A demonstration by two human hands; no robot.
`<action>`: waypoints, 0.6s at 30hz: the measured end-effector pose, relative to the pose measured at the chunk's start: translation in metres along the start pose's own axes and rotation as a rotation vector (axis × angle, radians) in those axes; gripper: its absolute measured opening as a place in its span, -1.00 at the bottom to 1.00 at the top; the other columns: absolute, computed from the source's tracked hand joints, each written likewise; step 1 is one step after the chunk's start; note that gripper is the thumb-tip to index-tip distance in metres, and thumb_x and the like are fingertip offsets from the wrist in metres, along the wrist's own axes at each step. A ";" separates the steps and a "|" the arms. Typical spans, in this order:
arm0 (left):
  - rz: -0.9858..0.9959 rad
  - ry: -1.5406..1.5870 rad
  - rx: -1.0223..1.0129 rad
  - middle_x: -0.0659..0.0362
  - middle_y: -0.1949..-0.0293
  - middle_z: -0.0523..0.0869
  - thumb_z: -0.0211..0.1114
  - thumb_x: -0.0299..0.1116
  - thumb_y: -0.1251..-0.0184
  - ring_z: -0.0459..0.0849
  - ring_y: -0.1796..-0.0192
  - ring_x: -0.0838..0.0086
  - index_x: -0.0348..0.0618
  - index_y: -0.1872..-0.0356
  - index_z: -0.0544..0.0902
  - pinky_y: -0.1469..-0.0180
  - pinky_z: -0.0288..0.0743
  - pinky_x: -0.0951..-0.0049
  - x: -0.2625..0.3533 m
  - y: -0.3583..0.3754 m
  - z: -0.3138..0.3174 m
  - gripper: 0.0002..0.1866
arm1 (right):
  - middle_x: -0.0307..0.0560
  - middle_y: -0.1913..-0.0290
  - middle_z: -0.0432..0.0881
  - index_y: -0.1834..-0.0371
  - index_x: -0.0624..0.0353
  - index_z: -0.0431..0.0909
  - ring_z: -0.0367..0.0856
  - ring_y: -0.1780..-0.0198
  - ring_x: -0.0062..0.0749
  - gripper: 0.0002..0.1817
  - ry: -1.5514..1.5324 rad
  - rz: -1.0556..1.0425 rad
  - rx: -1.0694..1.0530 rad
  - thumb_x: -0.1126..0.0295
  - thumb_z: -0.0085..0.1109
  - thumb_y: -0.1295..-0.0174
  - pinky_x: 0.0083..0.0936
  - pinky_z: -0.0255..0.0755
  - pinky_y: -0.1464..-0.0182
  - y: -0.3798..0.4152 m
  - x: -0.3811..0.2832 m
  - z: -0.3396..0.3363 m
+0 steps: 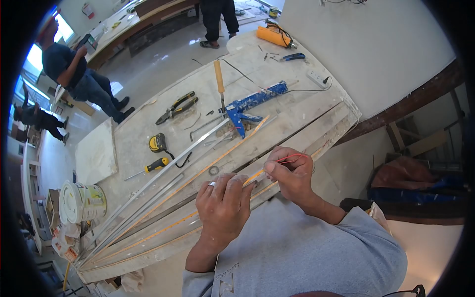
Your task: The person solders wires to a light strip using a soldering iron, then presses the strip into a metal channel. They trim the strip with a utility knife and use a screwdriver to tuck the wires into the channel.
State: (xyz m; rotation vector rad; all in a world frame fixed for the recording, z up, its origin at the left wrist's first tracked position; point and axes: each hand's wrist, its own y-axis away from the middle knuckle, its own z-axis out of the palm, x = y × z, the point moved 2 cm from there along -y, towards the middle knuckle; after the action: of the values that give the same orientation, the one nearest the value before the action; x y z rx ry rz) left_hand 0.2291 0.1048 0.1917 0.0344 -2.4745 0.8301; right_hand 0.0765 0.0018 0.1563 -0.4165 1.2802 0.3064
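Note:
A long yellow LED strip (174, 225) runs along the near side of the work table. My left hand (225, 204), with a ring on one finger, is curled over the strip and closed on it. Just to its right, my right hand (293, 174) pinches the end of the strip, where thin red wires (293, 157) loop over the fingers. The exact contact under the fingertips is hidden. Beside the strip lie thin metal profiles (163, 171). Another yellow strip (217, 159) lies farther from me.
On the table are a blue caulking gun (253, 103), pliers (177, 108), a tape measure (158, 143), a screwdriver (157, 165), an orange tool (273, 35), a utility knife (293, 57) and a power strip (316, 78). A bucket (81, 202) stands left. Several people stand beyond.

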 end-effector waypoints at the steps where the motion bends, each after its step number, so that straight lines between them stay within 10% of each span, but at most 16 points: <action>1: -0.013 0.001 -0.002 0.12 0.37 0.78 0.62 -0.44 -0.10 0.76 0.34 0.26 -0.15 0.28 0.68 0.30 0.52 0.28 0.001 -0.001 -0.001 -0.75 | -0.10 0.38 0.61 0.32 0.32 0.64 0.54 0.43 -0.57 -0.88 0.000 0.000 0.000 0.48 0.33 -0.33 -0.59 0.40 0.37 0.000 0.000 0.000; 18: -0.005 -0.011 0.000 0.18 0.32 0.74 0.57 -0.34 -0.19 0.71 0.36 0.30 -0.08 0.25 0.70 0.29 0.48 0.29 -0.001 0.001 0.002 -0.79 | -0.34 0.34 0.63 0.28 0.24 0.68 0.48 0.31 -0.77 -0.91 -0.037 0.052 -0.019 0.47 0.38 -0.37 -0.68 0.32 0.29 0.002 0.006 -0.003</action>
State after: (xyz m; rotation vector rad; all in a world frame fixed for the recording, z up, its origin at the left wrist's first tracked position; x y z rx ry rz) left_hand 0.2293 0.1043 0.1895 0.0451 -2.4838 0.8306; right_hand 0.0745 0.0025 0.1496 -0.3917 1.2538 0.3691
